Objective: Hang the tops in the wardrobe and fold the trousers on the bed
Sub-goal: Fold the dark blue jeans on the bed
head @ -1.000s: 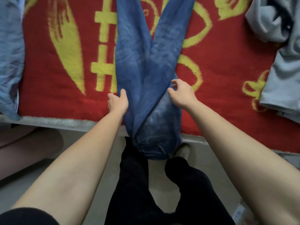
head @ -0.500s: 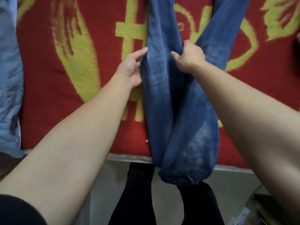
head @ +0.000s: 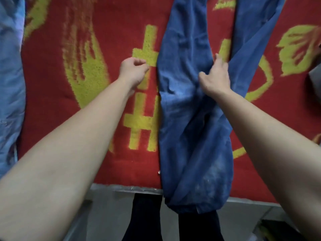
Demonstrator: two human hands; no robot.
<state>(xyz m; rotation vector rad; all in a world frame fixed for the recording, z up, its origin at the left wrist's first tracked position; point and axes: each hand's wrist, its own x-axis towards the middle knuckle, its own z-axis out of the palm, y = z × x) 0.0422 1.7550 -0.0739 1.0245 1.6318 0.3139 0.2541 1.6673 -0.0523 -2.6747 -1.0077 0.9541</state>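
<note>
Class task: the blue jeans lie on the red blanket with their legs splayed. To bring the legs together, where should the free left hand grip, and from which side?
Probably the outer edge of the left leg of the blue jeans, from the left. The left hand hovers beside that bare edge, while the right hand pins the fork.

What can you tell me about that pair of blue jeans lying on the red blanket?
The blue jeans look like faded, worn denim with pale patches. They lie on the red and yellow blanket, legs stretching away and splitting into a V, while the waist end hangs over the bed's near edge. The cloth is creased where the legs meet. The right hand presses on that spot; the left hand hovers just beside them, loosely curled and empty.
</note>
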